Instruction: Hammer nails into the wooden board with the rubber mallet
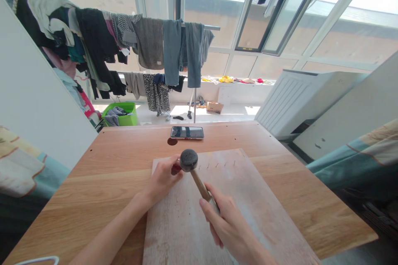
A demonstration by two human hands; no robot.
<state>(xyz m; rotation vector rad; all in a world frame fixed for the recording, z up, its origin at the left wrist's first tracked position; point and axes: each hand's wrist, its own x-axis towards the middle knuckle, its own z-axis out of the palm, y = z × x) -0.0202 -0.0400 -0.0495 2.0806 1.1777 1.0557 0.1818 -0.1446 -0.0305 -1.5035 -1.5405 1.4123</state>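
My right hand [228,219] is wrapped round the wooden handle of a mallet [188,160] with a dark round head. The mallet is tilted, its head up and away from me, over the far left part of a pale wooden board [248,207]. Beside the head, my left hand [164,177] rests at the board's far left corner, thumb and fingers pinched together. The mallet head partly covers those fingertips, so what they hold is hidden. Several thin nails [217,165] stand in a row along the board's far side, to the right of the mallet head.
The board lies on a wooden table [102,198]. A phone [187,132] lies near the table's far edge, by a round hole [172,141]. Beyond are a clothes rack with hanging laundry [149,43], a green basket [127,119] and windows. Curtains [357,157] hang at both sides.
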